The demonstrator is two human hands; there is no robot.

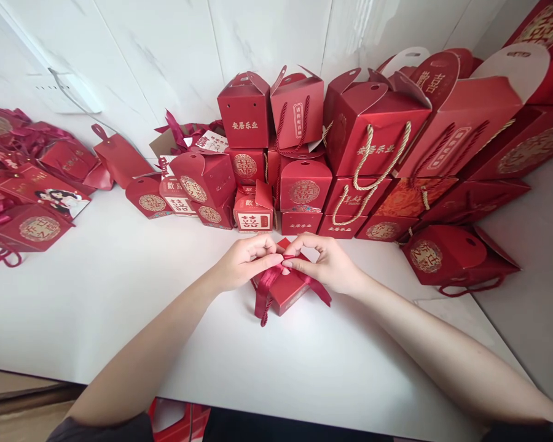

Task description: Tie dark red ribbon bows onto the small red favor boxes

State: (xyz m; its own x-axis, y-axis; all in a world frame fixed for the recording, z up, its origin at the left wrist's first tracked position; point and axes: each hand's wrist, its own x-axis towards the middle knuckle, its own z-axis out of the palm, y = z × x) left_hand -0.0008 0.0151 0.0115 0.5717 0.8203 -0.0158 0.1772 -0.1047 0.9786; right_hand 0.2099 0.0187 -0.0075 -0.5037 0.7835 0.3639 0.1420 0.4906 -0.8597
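A small red gift box rests on the white table in front of me, partly covered by my hands. Over its top runs a dark red satin ribbon, whose loose tails hang down on the left and right. My left hand pinches the ribbon above the box between thumb and fingers. Close against it, my right hand pinches the same ribbon, so the fingertips of both hands nearly touch. A twisted red cord hangs at the box's left side. The knot area is hidden behind my fingers.
Stacked red gift boxes line the white tiled wall. Larger boxes with rope handles stand at the right. A heap of red boxes with ribbons lies at the left. One box sits near the right edge of the white table.
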